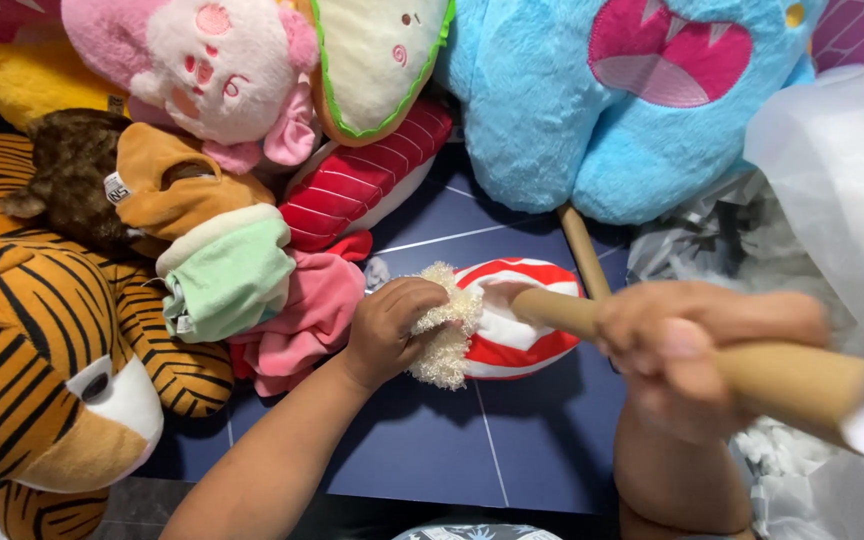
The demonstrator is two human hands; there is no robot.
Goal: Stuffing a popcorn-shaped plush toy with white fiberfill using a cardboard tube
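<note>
The left hand (392,325) grasps the red-and-white plush toy (512,335) by its fuzzy trim. The right hand (682,345) is clenched around a cardboard tube (782,380), whose end touches the toy.

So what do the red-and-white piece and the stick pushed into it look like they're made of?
The red-and-white striped piece looks like soft plush fabric, matte, with a curly cream fleece trim gripped by the left hand. The stick in the right hand seems to be a smooth tan cardboard or wooden rod; which one is unclear.

A single head-worn view looks steeply down, close over the dark blue floor (452,450), plush toys crowding the frame's top and left.
</note>
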